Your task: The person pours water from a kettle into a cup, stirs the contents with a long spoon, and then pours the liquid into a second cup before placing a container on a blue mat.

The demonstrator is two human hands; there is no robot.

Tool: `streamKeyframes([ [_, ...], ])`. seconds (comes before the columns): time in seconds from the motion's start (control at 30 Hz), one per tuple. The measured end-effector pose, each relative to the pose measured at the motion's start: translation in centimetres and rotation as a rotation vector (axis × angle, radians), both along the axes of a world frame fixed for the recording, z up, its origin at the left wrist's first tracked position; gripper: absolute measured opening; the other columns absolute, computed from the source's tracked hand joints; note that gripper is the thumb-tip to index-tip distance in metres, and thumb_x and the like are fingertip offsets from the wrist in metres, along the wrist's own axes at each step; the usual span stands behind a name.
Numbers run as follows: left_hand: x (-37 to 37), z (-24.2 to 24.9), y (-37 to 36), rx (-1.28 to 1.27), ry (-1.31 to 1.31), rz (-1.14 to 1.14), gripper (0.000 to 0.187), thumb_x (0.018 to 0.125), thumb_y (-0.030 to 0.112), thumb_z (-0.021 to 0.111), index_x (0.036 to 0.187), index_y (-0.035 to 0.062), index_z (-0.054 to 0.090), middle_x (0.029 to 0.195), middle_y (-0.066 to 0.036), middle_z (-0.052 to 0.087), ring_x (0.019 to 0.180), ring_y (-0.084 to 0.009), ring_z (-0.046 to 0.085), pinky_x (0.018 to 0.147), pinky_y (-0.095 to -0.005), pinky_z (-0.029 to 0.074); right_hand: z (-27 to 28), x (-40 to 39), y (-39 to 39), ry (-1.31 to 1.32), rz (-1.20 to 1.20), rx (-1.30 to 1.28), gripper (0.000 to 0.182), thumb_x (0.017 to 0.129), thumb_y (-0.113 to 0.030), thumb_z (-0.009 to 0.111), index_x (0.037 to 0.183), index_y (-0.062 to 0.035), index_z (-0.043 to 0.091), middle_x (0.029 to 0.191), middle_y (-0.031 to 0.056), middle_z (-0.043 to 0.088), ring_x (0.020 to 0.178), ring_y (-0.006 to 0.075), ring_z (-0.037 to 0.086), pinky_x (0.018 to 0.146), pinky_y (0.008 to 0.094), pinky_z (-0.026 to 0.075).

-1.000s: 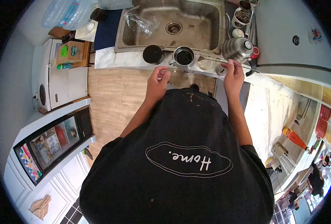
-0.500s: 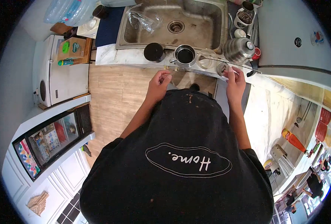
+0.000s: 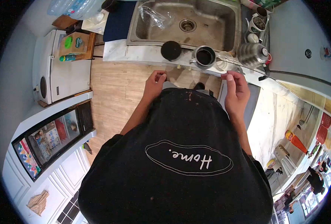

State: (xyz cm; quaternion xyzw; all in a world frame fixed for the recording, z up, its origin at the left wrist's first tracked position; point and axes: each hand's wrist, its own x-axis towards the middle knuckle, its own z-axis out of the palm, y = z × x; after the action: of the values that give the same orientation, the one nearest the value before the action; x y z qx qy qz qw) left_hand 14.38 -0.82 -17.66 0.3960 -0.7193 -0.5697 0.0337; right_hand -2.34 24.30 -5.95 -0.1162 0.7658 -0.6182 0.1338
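Note:
My left hand (image 3: 154,86) hovers just in front of the counter edge, its fingers curled together around nothing that I can see. My right hand (image 3: 237,91) is also near the counter edge, thumb against fingers; whatever may be between them does not show. Beyond it are a clear glass cup (image 3: 222,63) and a steel thermos jug (image 3: 253,55). A thin rod lies across the counter there, partly behind my fingers. Between the hands, on the counter, stand a steel cup of dark liquid (image 3: 205,57) and a round black container (image 3: 171,50).
Behind the cups lies a steel sink (image 3: 133,35) with a crumpled clear plastic bag (image 3: 156,18) in it. Mugs and utensils crowd its right side. A marble counter (image 3: 264,108) runs along my right. Left are a white appliance (image 3: 66,80) and a cardboard box (image 3: 79,42).
My right hand has drawn back from the small glass near the thermos jug. My left hand has shifted slightly left. The sink and cups now appear farther right as the view turned.

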Motion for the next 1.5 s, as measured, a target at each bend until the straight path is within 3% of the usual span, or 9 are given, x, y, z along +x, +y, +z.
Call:
streamKeyframes([
  [0.2,2.2,0.5,-6.7,-0.013,-0.033,-0.035,0.027,0.098,0.024,0.065,0.116,0.0038,0.067,0.093,-0.008,0.07,0.088,-0.0151,0.066,0.084,-0.0322,0.052,1.3,3.1,-8.8,0.061,-0.026,-0.139,0.024,0.098,-0.016,0.067,0.115,0.0007,0.065,0.102,0.009,0.073,0.098,0.0161,0.067,0.091,0.0304,0.051],
  [0.3,2.6,0.5,-11.0,-0.019,0.004,-0.085,0.028,0.098,0.025,0.066,0.116,0.0041,0.067,0.093,-0.007,0.07,0.089,-0.0151,0.065,0.084,-0.0323,0.052,0.4,4.3,-12.3,0.123,0.02,0.003,0.03,0.095,-0.016,0.071,0.118,0.0013,0.064,0.111,0.0127,0.071,0.104,0.0217,0.067,0.094,0.0346,0.051],
  [0.33,2.7,0.2,-13.4,-0.023,0.029,-0.127,0.028,0.098,0.026,0.066,0.116,0.0042,0.067,0.093,-0.007,0.07,0.09,-0.0151,0.065,0.084,-0.0323,0.052,-0.9,5.4,-14.6,0.142,-0.003,0.06,0.043,0.091,-0.02,0.077,0.124,0.0021,0.06,0.123,0.0171,0.066,0.114,0.0279,0.063,0.098,0.0393,0.05],
  [0.6,2.4,1.0,-19.7,-0.083,0.023,-0.349,0.026,0.096,0.023,0.067,0.115,0.0047,0.067,0.093,-0.007,0.069,0.089,-0.0144,0.064,0.082,-0.0312,0.051,-9.5,8.8,-20.1,0.274,-0.261,0.349,0.09,0.077,-0.027,0.089,0.146,0.0013,0.039,0.143,0.0222,0.048,0.134,0.0388,0.048,0.11,0.0447,0.04],
  [0.73,2.2,1.4,-20.8,-0.06,-0.003,-0.445,0.027,0.099,0.024,0.064,0.119,0.0061,0.065,0.1,-0.005,0.067,0.096,-0.0154,0.06,0.085,-0.0325,0.05,-12.1,8.9,-21.4,0.252,-0.349,0.349,0.098,0.074,-0.026,0.092,0.148,0.0034,0.035,0.144,0.0239,0.046,0.134,0.0367,0.047,0.111,0.0445,0.04],
  [0.9,1.7,1.1,-21.0,-0.07,0.028,-0.48,0.026,0.097,0.022,0.066,0.116,0.005,0.066,0.095,-0.005,0.067,0.09,-0.0143,0.061,0.079,-0.031,0.05,-14.3,7.3,-21.9,0.242,-0.362,0.221,0.11,0.07,-0.022,0.094,0.151,0.0057,0.025,0.147,0.0239,0.044,0.136,0.0338,0.047,0.114,0.0448,0.039],
  [1.1,0.9,2.0,-21.8,-0.102,0.019,-0.492,0.024,0.096,0.019,0.067,0.116,0.0055,0.066,0.095,-0.004,0.068,0.09,-0.0142,0.062,0.076,-0.0301,0.051,-15.5,6.6,-22.5,0.366,-0.369,0.143,0.113,0.068,-0.021,0.096,0.15,0.0058,0.023,0.142,0.0228,0.05,0.13,0.0329,0.052,0.112,0.0418,0.04],
  [1.5,0.1,2.3,-22.3,-0.126,0.024,-0.497,0.026,0.096,0.023,0.066,0.116,0.006,0.066,0.096,-0.005,0.069,0.092,-0.0155,0.063,0.08,-0.032,0.05,-16.4,6.3,-22.4,0.345,-0.343,0.082,0.107,0.068,-0.011,0.093,0.149,0.0051,0.024,0.141,0.0235,0.049,0.13,0.03,0.053,0.113,0.0399,0.041],
])
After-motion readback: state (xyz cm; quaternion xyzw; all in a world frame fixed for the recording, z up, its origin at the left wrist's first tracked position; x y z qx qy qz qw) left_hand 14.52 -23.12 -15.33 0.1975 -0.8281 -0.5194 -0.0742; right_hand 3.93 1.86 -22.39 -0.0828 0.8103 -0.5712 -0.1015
